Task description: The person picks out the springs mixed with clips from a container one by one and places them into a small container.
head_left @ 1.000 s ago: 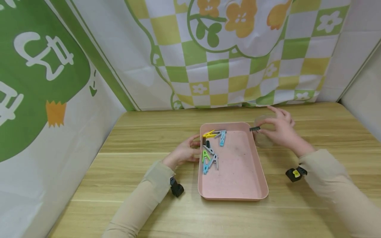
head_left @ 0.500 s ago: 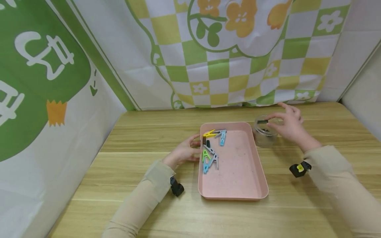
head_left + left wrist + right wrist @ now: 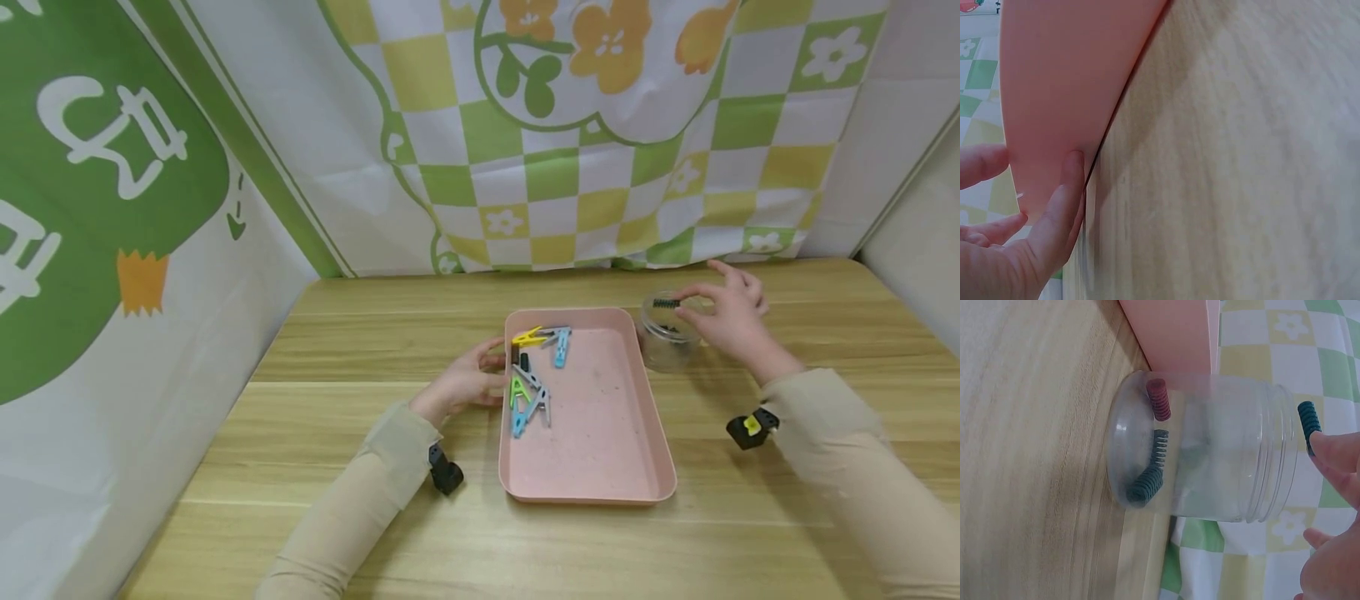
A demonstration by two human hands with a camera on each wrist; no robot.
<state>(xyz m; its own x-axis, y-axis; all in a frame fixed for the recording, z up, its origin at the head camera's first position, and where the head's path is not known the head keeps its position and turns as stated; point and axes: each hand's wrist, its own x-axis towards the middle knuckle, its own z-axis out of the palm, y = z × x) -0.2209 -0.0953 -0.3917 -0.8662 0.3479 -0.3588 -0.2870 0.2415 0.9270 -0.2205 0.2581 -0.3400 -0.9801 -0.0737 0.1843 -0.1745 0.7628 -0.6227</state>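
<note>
My right hand point(image 3: 731, 315) pinches a dark green coil spring point(image 3: 1308, 419) between thumb and finger, right over the mouth of a clear jar point(image 3: 1229, 450). At the jar's bottom lie a dark red spring point(image 3: 1159, 400) and dark green springs point(image 3: 1146, 484). My left hand point(image 3: 468, 379) is at the left side of the pink tray point(image 3: 592, 450), its fingertips against the outer wall point(image 3: 1072, 81). Along the tray's left side lie yellow point(image 3: 529, 337), blue point(image 3: 561, 348), green point(image 3: 518, 392) and grey clothespins point(image 3: 542, 403), with small dark cylindrical pieces point(image 3: 524, 362) among them.
The jar stands on the wooden table point(image 3: 360, 350), close to the tray's back right corner. A checked, flower-printed cloth point(image 3: 555, 179) hangs at the table's back edge. A green and white printed sheet point(image 3: 247, 250) hangs on the left.
My right hand has moved right with the spring, from the tray's back right rim to above the jar, and has hardly shifted in the last half second. My left hand has stayed put.
</note>
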